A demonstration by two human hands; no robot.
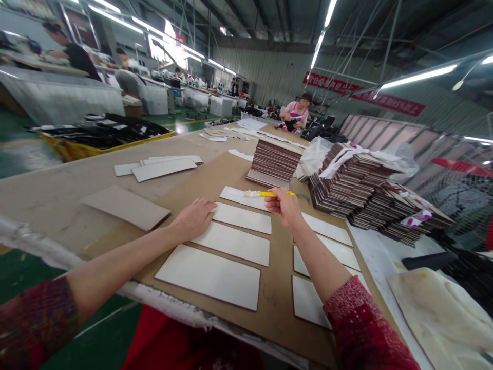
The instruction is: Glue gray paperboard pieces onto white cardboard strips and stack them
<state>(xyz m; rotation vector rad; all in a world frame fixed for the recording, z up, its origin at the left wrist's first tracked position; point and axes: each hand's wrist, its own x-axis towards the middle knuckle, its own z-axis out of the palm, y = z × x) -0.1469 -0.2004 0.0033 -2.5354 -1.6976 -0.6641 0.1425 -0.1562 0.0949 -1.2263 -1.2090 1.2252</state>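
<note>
White-faced panels (210,277) lie nearest, in two columns on a brown sheet (279,277) over the bench (57,190), spaced apart, likely so that each face stays reachable. Past the nearest ones, the left hand (198,218) lies low, fingers loosely bent and gripping nothing visible, their tips at the end of the column's second-farthest panel, perhaps to steady it; whether they press is unclear. The right hand (285,205) has its fingers wrapped around a yellow-handled brush (265,194), held nearly level, which seems to leave the bristles free over the farthest panel. Behind stands a brown-edged stack (273,164), probably kept close for easy reach; farther off is a co-worker (296,114).
</note>
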